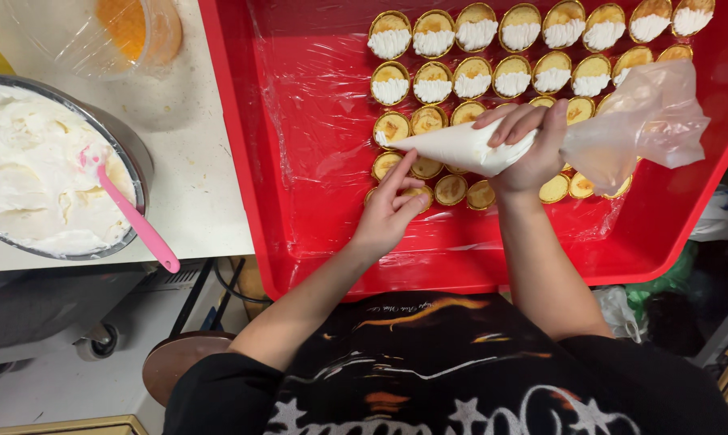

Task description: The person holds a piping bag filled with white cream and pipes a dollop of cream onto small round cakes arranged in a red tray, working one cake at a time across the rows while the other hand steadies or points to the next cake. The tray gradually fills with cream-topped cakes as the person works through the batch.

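A steel bowl of whipped cream [33, 169] with a pink spatula [134, 221] sits left. On the red tray [315, 161], left hand [388, 213] steadies a tart [416, 193]; right hand [529, 149] grips the piping bag [468, 147]. Two upper rows are topped, lower tarts remain bare.

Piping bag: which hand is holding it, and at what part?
The right hand grips the piping bag around its middle, behind the cream-filled cone. The left hand holds nothing; its fingertips steady a small tart.
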